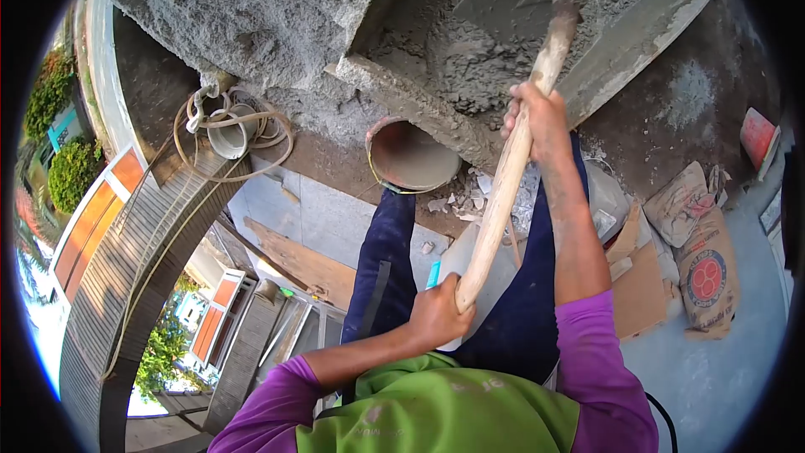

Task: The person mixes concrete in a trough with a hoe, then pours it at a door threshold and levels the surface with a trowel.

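My right hand is wrapped round the upper part of the wooden handle of a hoe. Lower down, close to my body, my left hand grips the handle near its butt end. The hoe's broad, mortar-smeared blade rests on wet grey mortar in a mixing trough with crusted sides. Just outside the trough's near wall stands a bucket with a dirty, greyish inside.
A large heap of grey sand lies left of the trough. Coiled hose surrounds a small pail. On the right are cement bags, cardboard and a red container. Rubble lies near my legs.
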{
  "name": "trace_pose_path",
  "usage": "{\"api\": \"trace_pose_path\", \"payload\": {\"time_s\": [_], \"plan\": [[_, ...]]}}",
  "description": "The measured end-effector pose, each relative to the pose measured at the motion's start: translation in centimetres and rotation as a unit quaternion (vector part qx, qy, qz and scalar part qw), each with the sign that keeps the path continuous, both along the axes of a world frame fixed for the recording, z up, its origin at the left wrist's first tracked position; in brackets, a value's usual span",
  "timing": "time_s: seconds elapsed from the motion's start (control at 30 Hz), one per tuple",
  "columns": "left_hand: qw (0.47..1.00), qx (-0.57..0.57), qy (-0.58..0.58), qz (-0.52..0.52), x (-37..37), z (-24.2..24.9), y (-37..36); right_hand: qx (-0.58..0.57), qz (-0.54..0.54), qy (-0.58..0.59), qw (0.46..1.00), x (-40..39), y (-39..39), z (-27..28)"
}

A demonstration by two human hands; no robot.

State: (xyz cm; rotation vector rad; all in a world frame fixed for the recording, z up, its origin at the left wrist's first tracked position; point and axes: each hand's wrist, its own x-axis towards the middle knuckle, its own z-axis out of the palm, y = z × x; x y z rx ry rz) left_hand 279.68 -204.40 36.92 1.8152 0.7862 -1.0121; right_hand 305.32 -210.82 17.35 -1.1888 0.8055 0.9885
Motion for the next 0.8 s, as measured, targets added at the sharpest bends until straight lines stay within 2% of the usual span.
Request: {"api": "trace_pose_path", "payload": {"time_s": [0.07, 0.13, 0.2, 0.3, 0.33, 0.37, 0.43, 0.5, 0.57, 0.6, 0.67, 0.73, 0.77, 0.8], "plan": [[0.997, 0.034, -0.070, -0.021, 3.6, -4.1, 3.5, -0.010, -0.013, -0.075, 0.997, 5.0, 2.6, -2.5], [0.998, 0.036, -0.059, 0.012, 8.8, -6.9, 8.5, -0.018, -0.009, -0.138, 0.990, 9.7, 6.3, -6.0], [0.992, 0.041, -0.108, 0.039, 10.6, -9.7, 13.0, -0.022, -0.035, -0.114, 0.993, 12.2, 10.3, -9.9], [0.994, 0.052, -0.065, 0.072, 9.0, -8.5, 16.2, -0.058, -0.001, -0.057, 0.997, 8.2, 15.9, -11.9], [0.990, 0.061, -0.078, 0.096, 7.0, -7.7, 16.0, -0.068, 0.027, -0.039, 0.997, 5.9, 17.2, -11.5], [0.991, 0.070, -0.027, 0.113, 5.5, -6.7, 15.8, -0.073, 0.042, -0.002, 0.996, 3.4, 17.6, -10.9], [0.986, 0.099, -0.029, 0.130, 2.0, -4.7, 12.4, -0.063, 0.107, 0.025, 0.992, -1.8, 17.3, -10.9], [0.983, 0.093, 0.038, 0.155, -0.6, -3.3, 9.9, -0.056, 0.104, 0.052, 0.992, -5.8, 16.1, -10.1], [0.985, 0.090, 0.053, 0.134, -1.6, -1.0, 7.5, -0.053, 0.088, 0.085, 0.991, -7.7, 12.7, -7.8], [0.992, 0.077, 0.032, 0.097, -2.3, 0.5, 5.9, -0.049, 0.079, 0.105, 0.990, -8.1, 10.8, -6.0], [0.997, 0.051, 0.060, 0.023, -5.0, 2.5, 3.2, -0.046, 0.058, 0.130, 0.989, -8.8, 6.6, -2.6], [0.999, -0.006, 0.033, 0.043, -5.0, 3.5, 2.2, -0.064, 0.035, 0.089, 0.993, -7.3, 3.5, 0.3], [0.999, -0.017, 0.022, 0.034, -4.1, 3.0, 1.7, -0.102, 0.022, 0.046, 0.993, -5.2, 2.3, 1.6], [0.999, -0.027, 0.008, 0.026, -2.1, 1.4, 1.3, -0.088, 0.007, 0.003, 0.996, -2.5, 0.8, 1.9]]}}
